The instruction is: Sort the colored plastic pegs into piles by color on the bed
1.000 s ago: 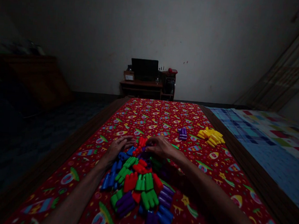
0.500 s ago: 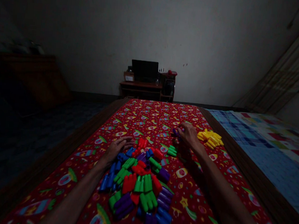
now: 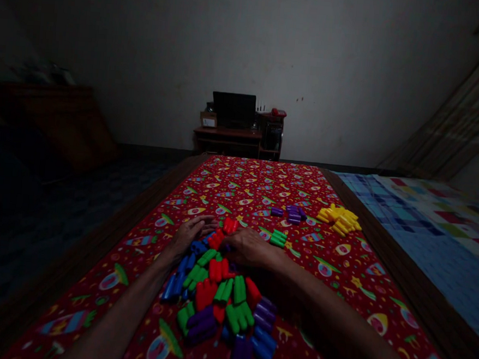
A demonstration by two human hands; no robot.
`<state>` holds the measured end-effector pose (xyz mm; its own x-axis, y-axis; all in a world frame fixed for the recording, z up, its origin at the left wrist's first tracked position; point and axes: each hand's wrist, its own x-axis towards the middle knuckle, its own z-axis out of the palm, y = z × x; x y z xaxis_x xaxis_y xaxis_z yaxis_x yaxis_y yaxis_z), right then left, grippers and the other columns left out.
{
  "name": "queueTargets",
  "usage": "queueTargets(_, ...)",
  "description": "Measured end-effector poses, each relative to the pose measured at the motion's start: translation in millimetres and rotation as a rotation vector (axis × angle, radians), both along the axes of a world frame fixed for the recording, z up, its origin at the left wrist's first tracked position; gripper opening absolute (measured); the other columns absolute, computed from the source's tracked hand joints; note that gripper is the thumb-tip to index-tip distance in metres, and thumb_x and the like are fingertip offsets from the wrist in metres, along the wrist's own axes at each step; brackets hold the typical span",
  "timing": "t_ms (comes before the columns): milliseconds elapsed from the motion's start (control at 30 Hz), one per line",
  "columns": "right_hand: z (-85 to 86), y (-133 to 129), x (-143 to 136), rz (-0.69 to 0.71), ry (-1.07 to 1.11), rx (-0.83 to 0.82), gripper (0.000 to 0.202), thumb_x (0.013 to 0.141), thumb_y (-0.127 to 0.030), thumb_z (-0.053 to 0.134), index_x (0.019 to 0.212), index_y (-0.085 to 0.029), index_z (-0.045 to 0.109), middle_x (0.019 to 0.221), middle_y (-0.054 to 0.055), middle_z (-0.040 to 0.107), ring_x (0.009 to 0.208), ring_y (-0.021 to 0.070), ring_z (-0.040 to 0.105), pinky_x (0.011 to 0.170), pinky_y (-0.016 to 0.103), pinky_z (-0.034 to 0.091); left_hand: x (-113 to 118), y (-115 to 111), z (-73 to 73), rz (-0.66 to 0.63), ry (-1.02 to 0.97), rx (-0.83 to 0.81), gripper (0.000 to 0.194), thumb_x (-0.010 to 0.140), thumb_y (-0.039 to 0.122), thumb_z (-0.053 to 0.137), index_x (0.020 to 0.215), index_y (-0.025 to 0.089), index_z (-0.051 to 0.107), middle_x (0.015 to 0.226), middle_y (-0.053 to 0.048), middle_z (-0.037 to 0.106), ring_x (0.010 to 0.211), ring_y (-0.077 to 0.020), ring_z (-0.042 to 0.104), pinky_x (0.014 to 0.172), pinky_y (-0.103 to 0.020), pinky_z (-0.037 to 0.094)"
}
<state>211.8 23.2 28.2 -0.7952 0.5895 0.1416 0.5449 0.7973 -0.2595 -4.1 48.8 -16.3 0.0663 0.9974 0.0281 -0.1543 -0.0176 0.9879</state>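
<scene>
A mixed pile of red, green, blue and purple plastic blocks (image 3: 207,295) lies on the red patterned cloth (image 3: 247,185). My left hand (image 3: 192,232) rests at the pile's upper left edge, fingers extended beside blue and red blocks. Over the top right of the pile, my right hand (image 3: 248,247) has its fingers bent down round something purple, mostly hidden under them. A few purple blocks (image 3: 294,214) lie farther back to the right. Nearer stands a separate green block (image 3: 278,238). Yellow blocks (image 3: 340,218) form a heap near the cloth's right side.
Beyond the far end of the cloth is a desk (image 3: 228,132) with a black monitor (image 3: 233,109) and a red telephone (image 3: 278,112). On the right lies a bed with a checked cover (image 3: 409,213). A wooden cabinet (image 3: 58,123) stands at the left.
My right hand has moved left and nearer, from the purple blocks at the back to the mixed pile. The purple blocks there now show uncovered. My left hand has hardly moved.
</scene>
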Motion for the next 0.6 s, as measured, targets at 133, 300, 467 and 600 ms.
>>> queueTargets(133, 8.0, 8.2, 6.1, -0.041, 0.086, -0.086, 0.018, 0.077, -0.026, 0.067, 0.093, -0.017, 0.07, 0.081, 0.004, 0.069, 0.071, 0.0135, 0.058, 0.058, 0.022, 0.031, -1.2, 1.7, -2.1, 0.006, -0.006, 0.01, 0.047, 0.06, 0.046, 0.076, 0.091, 0.012, 0.068, 0.091, -0.012, 0.073, 0.095, -0.0297, 0.068, 0.091, -0.043, 0.051)
queueTargets(300, 24.8, 32.6, 41.9, -0.36, 0.246, -0.076, 0.015, 0.081, -0.024, 0.059, 0.083, -0.014, 0.071, 0.07, 0.002, 0.064, 0.062, 0.0112, 0.053, 0.057, 0.021, 0.031, -1.4, 0.6, -1.1, 0.0, -0.034, -0.013, 0.045, 0.059, 0.044, 0.078, 0.09, 0.013, 0.068, 0.09, -0.011, 0.074, 0.094, -0.0292, 0.068, 0.09, -0.042, 0.052)
queueTargets(467, 23.9, 59.5, 97.9, -0.691, 0.193, 0.073, 0.02, 0.081, -0.023, 0.055, 0.09, -0.016, 0.071, 0.08, 0.006, 0.068, 0.074, 0.0157, 0.059, 0.063, 0.022, 0.036, -0.7, 0.2, -0.4, -0.01, -0.016, -0.009, 0.049, 0.059, 0.047, 0.078, 0.092, 0.012, 0.068, 0.088, -0.011, 0.073, 0.093, -0.0288, 0.068, 0.091, -0.043, 0.051)
queueTargets(600, 21.5, 64.2, 116.1, -0.603, 0.223, -0.036, 0.024, 0.084, -0.026, 0.052, 0.093, -0.015, 0.07, 0.075, 0.002, 0.066, 0.068, 0.0131, 0.057, 0.06, 0.021, 0.036, -1.5, 2.2, -3.0, -0.005, -0.015, -0.001, 0.051, 0.057, 0.05, 0.078, 0.091, 0.012, 0.068, 0.087, -0.011, 0.073, 0.092, -0.0297, 0.068, 0.09, -0.045, 0.05)
